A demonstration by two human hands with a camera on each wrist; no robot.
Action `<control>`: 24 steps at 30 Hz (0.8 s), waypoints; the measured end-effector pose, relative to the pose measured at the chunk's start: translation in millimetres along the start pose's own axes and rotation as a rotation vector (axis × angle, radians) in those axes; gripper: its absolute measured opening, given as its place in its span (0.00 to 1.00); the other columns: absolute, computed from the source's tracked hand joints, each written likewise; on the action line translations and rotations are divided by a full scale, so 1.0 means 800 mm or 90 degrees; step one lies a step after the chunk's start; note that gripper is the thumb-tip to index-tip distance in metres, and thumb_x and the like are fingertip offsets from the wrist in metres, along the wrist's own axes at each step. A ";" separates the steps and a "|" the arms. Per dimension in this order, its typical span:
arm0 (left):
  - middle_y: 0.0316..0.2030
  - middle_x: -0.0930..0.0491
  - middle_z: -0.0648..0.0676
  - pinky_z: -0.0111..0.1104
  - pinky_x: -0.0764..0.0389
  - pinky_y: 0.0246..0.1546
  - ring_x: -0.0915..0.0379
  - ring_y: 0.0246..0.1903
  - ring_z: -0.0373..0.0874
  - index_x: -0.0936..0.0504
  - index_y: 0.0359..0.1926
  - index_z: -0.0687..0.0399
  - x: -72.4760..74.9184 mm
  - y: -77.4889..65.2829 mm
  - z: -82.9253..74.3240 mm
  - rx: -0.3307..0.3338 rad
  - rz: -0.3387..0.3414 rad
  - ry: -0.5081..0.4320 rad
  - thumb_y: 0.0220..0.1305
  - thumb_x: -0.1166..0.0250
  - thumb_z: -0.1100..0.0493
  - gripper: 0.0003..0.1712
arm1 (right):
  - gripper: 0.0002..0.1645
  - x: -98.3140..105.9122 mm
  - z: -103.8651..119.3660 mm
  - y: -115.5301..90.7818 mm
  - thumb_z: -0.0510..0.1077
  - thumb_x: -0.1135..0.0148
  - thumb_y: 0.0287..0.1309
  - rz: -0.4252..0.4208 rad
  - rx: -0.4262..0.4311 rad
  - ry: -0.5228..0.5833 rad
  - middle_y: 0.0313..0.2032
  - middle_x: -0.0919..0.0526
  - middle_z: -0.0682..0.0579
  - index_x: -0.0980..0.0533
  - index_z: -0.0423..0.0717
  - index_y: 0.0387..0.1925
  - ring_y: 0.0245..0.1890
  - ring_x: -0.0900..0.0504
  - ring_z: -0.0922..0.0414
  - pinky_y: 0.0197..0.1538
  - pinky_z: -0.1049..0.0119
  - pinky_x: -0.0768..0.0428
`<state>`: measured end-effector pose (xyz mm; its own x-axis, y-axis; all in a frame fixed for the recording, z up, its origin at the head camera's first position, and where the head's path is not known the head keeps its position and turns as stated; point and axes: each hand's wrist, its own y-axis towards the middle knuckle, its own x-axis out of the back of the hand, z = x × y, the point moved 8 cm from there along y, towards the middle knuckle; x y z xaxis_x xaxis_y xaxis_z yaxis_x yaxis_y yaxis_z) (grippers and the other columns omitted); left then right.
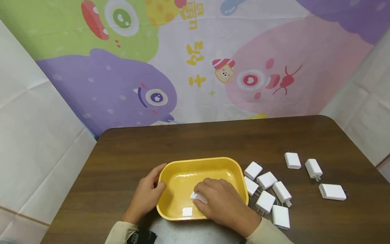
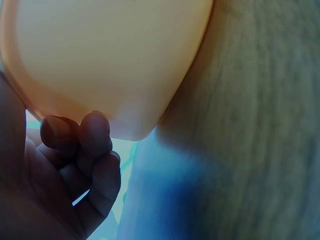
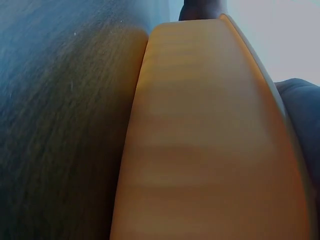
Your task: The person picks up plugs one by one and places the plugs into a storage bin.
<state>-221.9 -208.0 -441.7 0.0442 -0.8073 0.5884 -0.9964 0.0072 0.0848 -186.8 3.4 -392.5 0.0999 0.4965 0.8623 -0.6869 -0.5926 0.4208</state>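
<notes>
A yellow plastic tray [image 1: 175, 191] stands near the table's front edge. My left hand [image 1: 146, 194] grips its left end, thumb over the rim and fingers outside; the left wrist view shows those fingers [image 2: 95, 132] curled against the tray's outer wall [image 2: 110, 60]. Inside the tray, my right hand [image 1: 223, 200] holds a white charger plug [image 1: 201, 198] low over the floor, mostly covered by the fingers. Whether the plug touches the floor I cannot tell. The right wrist view is mostly the tray's outer side [image 3: 200, 125], with part of the right hand [image 3: 302, 112] past the rim.
Several white charger plugs [image 1: 265, 202] lie clustered against the tray's right side, prongs pointing various ways. Farther right are three more, an upper one [image 1: 293, 160], a middle one [image 1: 313, 168] and a lower one [image 1: 332, 191]. A cartoon-printed cloth [image 1: 195, 101] hangs behind the brown table [image 1: 131, 145].
</notes>
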 end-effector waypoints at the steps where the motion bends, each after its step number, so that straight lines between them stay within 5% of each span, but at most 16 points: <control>1: 0.37 0.16 0.54 0.32 0.24 0.27 0.26 0.26 0.43 0.28 0.69 0.50 0.000 0.000 0.000 -0.002 0.000 -0.002 0.63 0.41 0.67 0.32 | 0.11 0.000 0.000 0.000 0.53 0.30 0.55 0.004 -0.001 0.000 0.31 0.20 0.61 0.18 0.54 0.36 0.30 0.23 0.62 0.34 0.62 0.25; 11: 0.36 0.15 0.53 0.32 0.23 0.25 0.26 0.23 0.41 0.27 0.68 0.49 0.000 0.001 0.000 -0.014 -0.001 -0.009 0.62 0.42 0.68 0.32 | 0.10 -0.001 0.000 0.001 0.52 0.32 0.57 0.004 0.002 0.016 0.32 0.18 0.60 0.16 0.52 0.37 0.30 0.20 0.62 0.33 0.61 0.24; 24: 0.37 0.14 0.53 0.31 0.23 0.26 0.25 0.23 0.40 0.27 0.69 0.52 0.002 0.001 -0.002 -0.025 -0.009 -0.012 0.62 0.42 0.68 0.32 | 0.05 0.011 0.005 0.002 0.48 0.32 0.55 -0.076 0.031 -0.003 0.29 0.18 0.60 0.17 0.52 0.32 0.29 0.20 0.63 0.34 0.62 0.24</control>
<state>-222.2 -208.4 -439.2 0.0571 -0.8181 0.5722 -0.9920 0.0183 0.1252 -184.0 4.3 -382.8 0.1827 0.5619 0.8068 -0.6338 -0.5600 0.5336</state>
